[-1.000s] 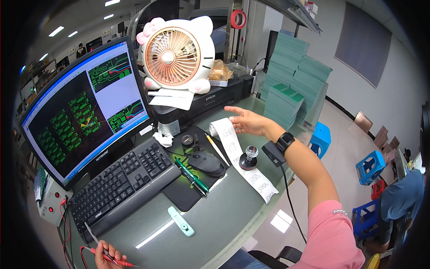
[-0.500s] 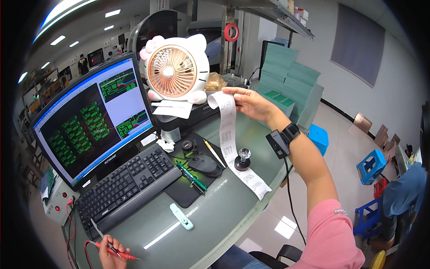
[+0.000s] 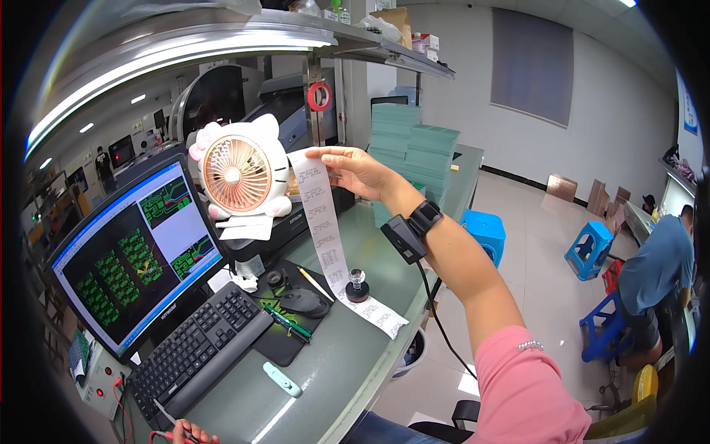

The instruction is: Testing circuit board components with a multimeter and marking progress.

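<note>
Head view: right hand (image 3: 359, 172) holds paper strip (image 3: 319, 222).

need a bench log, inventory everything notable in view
Monitor: 1, black, left
Keyboard: 1, black, by monitor
Mouse: 1, black, on mousepad
Cutter: 1, mint, on desk
Cat-shaped fan: 1, white, above printer
Panel stacks: several, green, behind
Stools: 3 blue, 1 red, right
Coworker: 1, blue shirt, right
Paper strip: 1, white, right grip
Knobbed disc: 1, black and clear, on strip
Probes: 2, red and grey, left grip
Left grip: 1, bare, bottom
Right grip: 1, bare, centre
</note>
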A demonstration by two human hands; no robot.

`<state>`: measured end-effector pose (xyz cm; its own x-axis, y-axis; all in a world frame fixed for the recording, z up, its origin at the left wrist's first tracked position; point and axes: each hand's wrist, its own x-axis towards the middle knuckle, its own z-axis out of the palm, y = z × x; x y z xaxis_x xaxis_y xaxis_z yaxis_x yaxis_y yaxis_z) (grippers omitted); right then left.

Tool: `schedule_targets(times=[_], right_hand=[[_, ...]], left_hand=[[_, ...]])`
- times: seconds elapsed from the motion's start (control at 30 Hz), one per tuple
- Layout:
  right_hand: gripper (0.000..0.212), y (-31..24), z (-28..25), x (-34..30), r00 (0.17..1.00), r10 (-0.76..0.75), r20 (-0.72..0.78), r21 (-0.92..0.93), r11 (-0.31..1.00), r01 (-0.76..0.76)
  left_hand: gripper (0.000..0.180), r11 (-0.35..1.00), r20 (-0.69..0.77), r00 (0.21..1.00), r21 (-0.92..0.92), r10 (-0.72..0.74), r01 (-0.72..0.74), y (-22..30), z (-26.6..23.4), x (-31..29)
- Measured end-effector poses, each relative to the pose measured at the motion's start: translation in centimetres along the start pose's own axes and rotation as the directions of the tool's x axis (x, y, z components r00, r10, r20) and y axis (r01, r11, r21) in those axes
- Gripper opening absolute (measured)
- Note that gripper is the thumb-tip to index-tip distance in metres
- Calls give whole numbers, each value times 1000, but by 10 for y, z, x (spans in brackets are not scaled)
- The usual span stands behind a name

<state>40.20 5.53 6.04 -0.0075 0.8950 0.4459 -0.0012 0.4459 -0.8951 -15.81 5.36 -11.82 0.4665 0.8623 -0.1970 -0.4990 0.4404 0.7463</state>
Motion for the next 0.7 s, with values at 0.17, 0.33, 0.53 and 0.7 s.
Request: schedule_targets(times=[0.17, 0.33, 0.53, 0.7], right_hand=[[35, -11, 10, 1, 997, -58, -52, -9, 998, 58], [42, -17, 5, 2, 995, -77, -59, -48, 996, 75], [43, -38, -55, -22, 876, -272, -398, -406, 909, 97], [45, -64, -188, -96, 630, -524, -572, -759, 629, -166]], left_hand=[[17, 1000, 40, 999, -15, -4, 5, 0, -4, 1], [17, 1000, 13, 1000, -18, 3, -2, -2, -6, 3], [17, 1000, -18, 1000, 11, -7, 7, -5, -7, 7], [17, 999, -123, 992, 40, 15, -11, -5, -3, 8]])
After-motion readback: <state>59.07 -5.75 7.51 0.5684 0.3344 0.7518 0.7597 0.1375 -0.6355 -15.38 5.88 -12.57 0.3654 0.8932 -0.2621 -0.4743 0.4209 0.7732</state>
